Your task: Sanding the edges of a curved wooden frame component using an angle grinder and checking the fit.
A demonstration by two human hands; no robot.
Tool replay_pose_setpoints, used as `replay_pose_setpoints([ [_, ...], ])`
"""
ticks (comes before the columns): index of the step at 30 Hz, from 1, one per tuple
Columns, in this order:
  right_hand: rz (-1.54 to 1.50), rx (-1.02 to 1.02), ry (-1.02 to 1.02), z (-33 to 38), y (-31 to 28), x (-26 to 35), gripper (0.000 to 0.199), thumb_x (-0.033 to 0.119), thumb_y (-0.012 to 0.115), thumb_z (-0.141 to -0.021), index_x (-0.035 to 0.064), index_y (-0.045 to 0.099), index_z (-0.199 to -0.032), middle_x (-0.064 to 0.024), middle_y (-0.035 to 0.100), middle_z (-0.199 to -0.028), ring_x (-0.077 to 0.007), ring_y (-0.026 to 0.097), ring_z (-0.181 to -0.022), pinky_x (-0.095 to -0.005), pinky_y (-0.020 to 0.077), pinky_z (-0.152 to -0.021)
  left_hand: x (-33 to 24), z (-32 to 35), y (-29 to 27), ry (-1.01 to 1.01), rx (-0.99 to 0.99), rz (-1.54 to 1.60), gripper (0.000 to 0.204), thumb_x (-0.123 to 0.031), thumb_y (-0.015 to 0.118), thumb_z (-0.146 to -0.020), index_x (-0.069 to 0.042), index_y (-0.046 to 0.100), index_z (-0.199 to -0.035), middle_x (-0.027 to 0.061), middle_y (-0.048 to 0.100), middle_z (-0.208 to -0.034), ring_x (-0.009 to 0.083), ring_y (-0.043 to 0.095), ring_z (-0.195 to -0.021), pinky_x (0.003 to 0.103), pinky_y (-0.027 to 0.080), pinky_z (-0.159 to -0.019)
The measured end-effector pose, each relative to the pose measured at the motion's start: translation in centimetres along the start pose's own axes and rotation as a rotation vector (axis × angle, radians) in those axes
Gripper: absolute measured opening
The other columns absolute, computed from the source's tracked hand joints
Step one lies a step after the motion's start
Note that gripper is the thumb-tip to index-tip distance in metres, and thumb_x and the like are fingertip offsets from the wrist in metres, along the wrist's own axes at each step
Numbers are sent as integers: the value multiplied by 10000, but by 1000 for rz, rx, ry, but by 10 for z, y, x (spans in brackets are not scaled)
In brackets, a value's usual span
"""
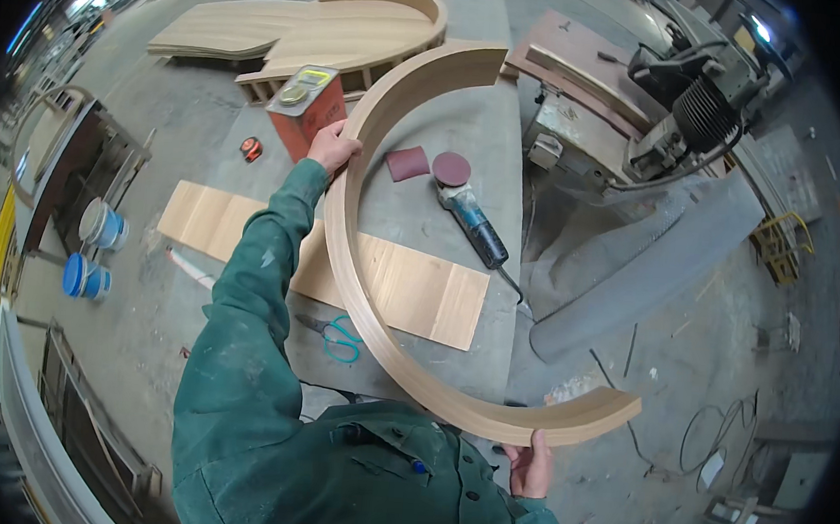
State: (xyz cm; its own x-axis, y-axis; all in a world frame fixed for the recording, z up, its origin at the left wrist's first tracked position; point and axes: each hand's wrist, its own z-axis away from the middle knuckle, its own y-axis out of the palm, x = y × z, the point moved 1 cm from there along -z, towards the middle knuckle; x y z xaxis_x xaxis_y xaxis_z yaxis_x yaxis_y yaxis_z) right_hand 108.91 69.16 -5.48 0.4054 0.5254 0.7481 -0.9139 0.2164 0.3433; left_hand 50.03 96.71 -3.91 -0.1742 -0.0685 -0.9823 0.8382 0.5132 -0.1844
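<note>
A curved wooden arch (343,247), bent into a broad half ring, is held up in front of me over the table. My left hand (334,147) is closed on its outer edge at the upper left. Near the other end, my right hand (530,467) grips its lower rim, thumb on the outer face and the fingers partly hidden. Beneath the arch lies a flat wooden board (418,286). Scissors with teal handles (341,338) rest by the board's near edge. Inside the curve are an angle grinder (472,217) with a round sanding disc and a dark red abrasive pad (407,164).
Close to my left hand stands a red-orange metal can (309,113). A tape measure (251,149) lies left of it. Stacked wooden panels (242,28) sit at the far end. A machine with a motor (703,116) stands right; two blue-and-white buckets (88,277) are at left.
</note>
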Motion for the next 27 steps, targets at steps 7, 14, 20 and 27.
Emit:
replay_pose_setpoints([
  [7,-108,67,283,0,83,-37,432,221,477,-1053,-104,491,-1337,-212,614,-1285,-296,623,-1180,-420,527,-999,94,-144,-28,-106,206,-342,276,-159,674,-741,-11,709,-971,66,666,-795,171,600,-677,347,509,-633],
  [14,22,149,446,-14,120,-67,502,305,546,-1026,-60,509,-1368,-166,621,-1307,-231,623,-1159,-362,484,-1028,137,-201,-11,-206,389,-251,269,-100,575,-798,-60,695,-1035,-11,607,-762,104,543,-656,265,443,-595],
  [20,92,196,484,-23,133,-69,466,319,631,-988,0,596,-1326,-80,651,-1274,-175,621,-1122,-314,479,-1004,172,-262,-58,-131,388,-368,478,-127,618,-817,-2,611,-1278,108,680,-1131,202,630,-1036,330,505,-882],
  [27,728,-92,350,-8,28,-41,447,473,571,-988,76,767,-1048,-27,732,-897,-138,630,-855,-285,500,-832,70,-108,32,845,300,-828,649,-108,678,-815,-22,480,-1427,215,496,-1430,325,487,-1319,403,381,-1106],
])
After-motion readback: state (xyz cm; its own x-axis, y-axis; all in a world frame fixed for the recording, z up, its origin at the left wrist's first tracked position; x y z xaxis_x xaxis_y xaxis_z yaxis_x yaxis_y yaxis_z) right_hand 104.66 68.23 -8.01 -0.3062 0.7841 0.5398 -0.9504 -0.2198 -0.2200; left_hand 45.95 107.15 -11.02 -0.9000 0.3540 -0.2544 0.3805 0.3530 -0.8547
